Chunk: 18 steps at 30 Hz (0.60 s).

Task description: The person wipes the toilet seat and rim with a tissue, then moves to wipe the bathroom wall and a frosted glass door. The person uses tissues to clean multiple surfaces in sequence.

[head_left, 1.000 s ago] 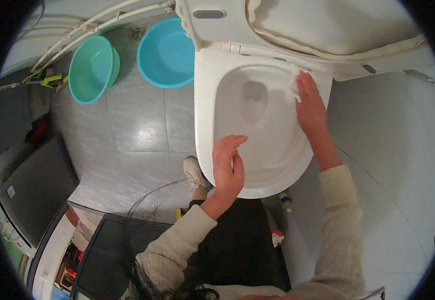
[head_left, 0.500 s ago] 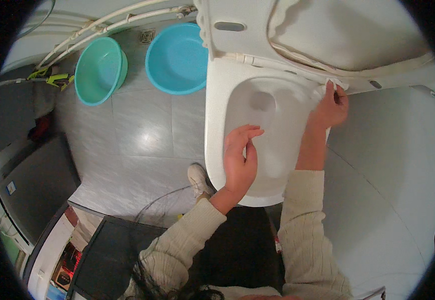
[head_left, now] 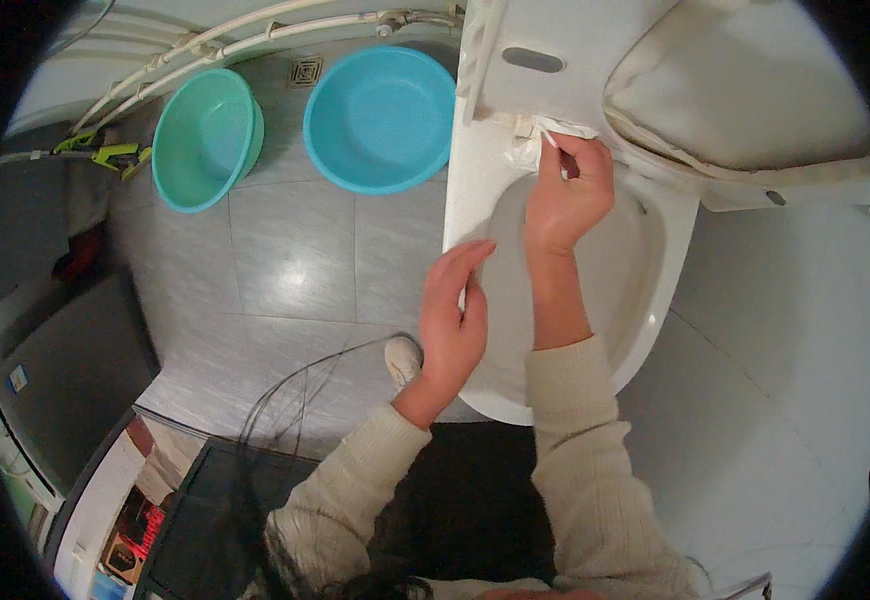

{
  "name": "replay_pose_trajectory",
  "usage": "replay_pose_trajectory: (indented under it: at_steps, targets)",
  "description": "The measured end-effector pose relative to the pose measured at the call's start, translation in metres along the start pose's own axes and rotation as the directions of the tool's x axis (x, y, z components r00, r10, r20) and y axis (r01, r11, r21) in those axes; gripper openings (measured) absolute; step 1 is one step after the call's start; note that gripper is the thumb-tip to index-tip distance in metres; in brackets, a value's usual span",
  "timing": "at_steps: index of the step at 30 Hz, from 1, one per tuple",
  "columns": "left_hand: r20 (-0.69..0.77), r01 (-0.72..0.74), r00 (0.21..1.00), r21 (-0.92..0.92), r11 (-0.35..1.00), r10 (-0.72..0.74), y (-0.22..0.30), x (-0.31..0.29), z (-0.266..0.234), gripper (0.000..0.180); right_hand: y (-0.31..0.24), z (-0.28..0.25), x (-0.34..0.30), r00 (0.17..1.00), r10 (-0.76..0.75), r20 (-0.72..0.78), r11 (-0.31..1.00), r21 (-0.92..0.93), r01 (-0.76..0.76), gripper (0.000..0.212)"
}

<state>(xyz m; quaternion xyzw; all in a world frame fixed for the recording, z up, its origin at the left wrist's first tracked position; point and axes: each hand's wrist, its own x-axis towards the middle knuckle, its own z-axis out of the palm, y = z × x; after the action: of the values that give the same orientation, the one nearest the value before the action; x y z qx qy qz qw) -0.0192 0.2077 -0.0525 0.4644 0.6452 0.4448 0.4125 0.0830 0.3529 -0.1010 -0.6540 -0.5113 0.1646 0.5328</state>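
Observation:
A white toilet bowl [head_left: 673, 275] stands in front of me, its seat and lid [head_left: 580, 85] raised against the back. My right hand [head_left: 568, 200] is closed on a crumpled white tissue [head_left: 525, 148], pressing it to the ledge by the hinges at the back left of the bowl. Part of the tissue is hidden under the fingers. Over the bowl's left rim hovers my left hand [head_left: 452, 318], holding nothing, with its fingers stretched out and slightly bent. Whether it touches the rim I cannot tell.
A blue basin [head_left: 380, 120] and a green basin [head_left: 205, 140] sit on the grey tiled floor [head_left: 290, 265] at left, near a floor drain [head_left: 305, 72]. White pipes [head_left: 285, 42] run along the wall behind them. A black box-like object [head_left: 75, 380] stands at far left.
My right hand has moved the tissue leftward along the hinge ledge, from the right side to the left. My left hand has shifted off the bowl's middle to its left rim. The view has shifted slightly.

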Motion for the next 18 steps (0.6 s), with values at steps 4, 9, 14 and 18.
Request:
replay_pose_trajectory:
  at_steps: [4,9,14,18]
  targets:
    - [0.096,0.027,0.995,-0.187,0.982,-0.009,0.033,0.03,0.026,0.045,-0.02,-0.018,0.014,0.983,0.157,0.1,0.987,0.004,-0.158,0.014]
    - [0.017,-0.148,0.987,-0.282,0.948,0.16,0.088,0.038,0.018,0.047,-0.098,-0.028,0.028,0.817,0.546,0.187,0.713,0.409,-0.57,0.015]
    - [0.003,-0.176,0.983,-0.282,0.943,0.185,0.091,0.056,0.009,0.051,-0.112,-0.013,0.033,0.744,0.634,0.214,0.546,0.557,-0.626,0.017]
    - [0.082,-0.045,0.995,-0.228,0.973,0.065,0.065,0.07,0.014,0.048,-0.069,0.002,0.015,0.643,0.733,0.223,0.479,0.501,-0.72,0.014]
